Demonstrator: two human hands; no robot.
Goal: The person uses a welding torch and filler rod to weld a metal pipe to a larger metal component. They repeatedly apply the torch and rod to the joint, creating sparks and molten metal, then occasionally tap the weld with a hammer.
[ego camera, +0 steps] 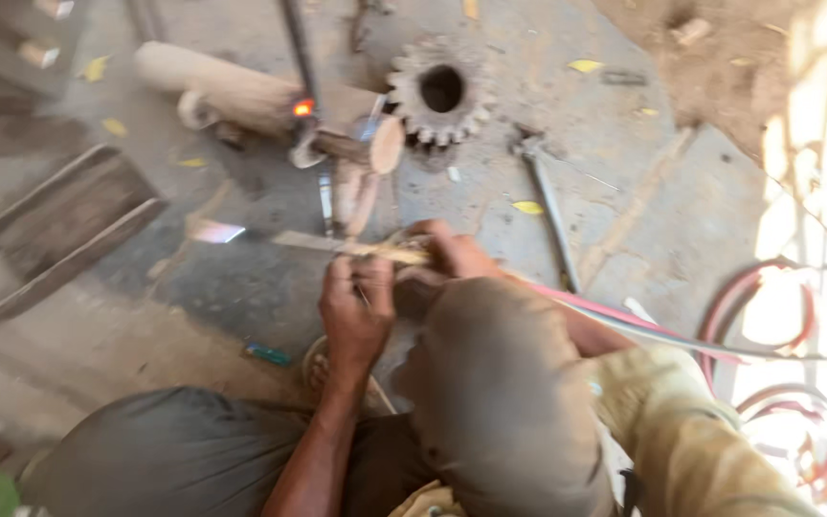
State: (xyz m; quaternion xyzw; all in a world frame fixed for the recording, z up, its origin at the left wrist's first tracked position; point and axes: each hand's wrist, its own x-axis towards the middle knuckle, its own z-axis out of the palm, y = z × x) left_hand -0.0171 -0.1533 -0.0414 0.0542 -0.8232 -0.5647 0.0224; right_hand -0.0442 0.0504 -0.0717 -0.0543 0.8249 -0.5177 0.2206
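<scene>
A gas torch lies across the frame's centre, its pale flame at nine o'clock. The left hand and right hand both close around its handle. At twelve o'clock stands a toothed gear; a glowing-tipped rod crosses a wooden cylinder. Hoses trail toward three o'clock.

Grey concrete floor, flecked with yellow leaves; a rust-grey gear; red and blue hoses; an orange glow.
</scene>
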